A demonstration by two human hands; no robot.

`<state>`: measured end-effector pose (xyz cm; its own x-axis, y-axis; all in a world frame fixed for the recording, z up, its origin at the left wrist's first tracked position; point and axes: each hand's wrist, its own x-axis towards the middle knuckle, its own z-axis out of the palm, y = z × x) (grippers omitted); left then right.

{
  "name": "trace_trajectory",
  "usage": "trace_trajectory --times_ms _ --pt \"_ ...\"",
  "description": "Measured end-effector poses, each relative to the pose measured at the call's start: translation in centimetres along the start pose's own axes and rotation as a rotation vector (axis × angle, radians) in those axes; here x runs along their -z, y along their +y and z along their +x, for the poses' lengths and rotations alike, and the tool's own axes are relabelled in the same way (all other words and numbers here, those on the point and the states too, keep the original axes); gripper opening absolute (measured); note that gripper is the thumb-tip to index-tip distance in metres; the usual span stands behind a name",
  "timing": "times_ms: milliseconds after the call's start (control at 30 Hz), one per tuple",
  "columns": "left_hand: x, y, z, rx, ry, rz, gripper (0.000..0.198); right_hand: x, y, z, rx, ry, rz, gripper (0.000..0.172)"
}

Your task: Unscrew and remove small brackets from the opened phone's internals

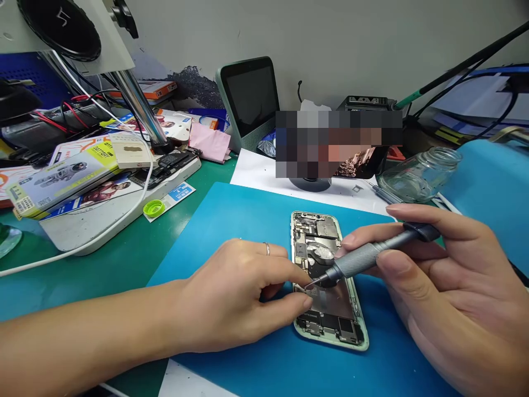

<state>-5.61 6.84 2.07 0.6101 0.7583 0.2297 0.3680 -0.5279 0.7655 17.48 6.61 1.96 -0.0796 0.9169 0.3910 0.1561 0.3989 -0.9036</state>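
An opened smartphone (330,325) with a pale green frame lies on a blue work mat (231,215), its inner parts exposed. My right hand (450,292) grips a grey precision screwdriver (367,256), whose tip points down into the phone's middle. My left hand (239,295), with a ring on one finger, rests on the mat at the phone's left edge. Its thumb and forefinger are pinched together right at the screwdriver tip, on something too small to name.
A glass jar (417,173) lies on its side behind the phone. A small screen device (250,99) stands at the back. Left are a microscope stand (136,105), boxes (61,176), a white cable (103,237) and a green cap (154,208).
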Motion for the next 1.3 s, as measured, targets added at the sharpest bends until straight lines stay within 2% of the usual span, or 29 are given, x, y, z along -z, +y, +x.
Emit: trace_trajectory --times_ms 1300 --pt "-0.09 -0.15 -0.24 -0.024 0.004 0.016 0.017 0.11 0.03 -0.27 -0.019 0.011 -0.037 0.027"
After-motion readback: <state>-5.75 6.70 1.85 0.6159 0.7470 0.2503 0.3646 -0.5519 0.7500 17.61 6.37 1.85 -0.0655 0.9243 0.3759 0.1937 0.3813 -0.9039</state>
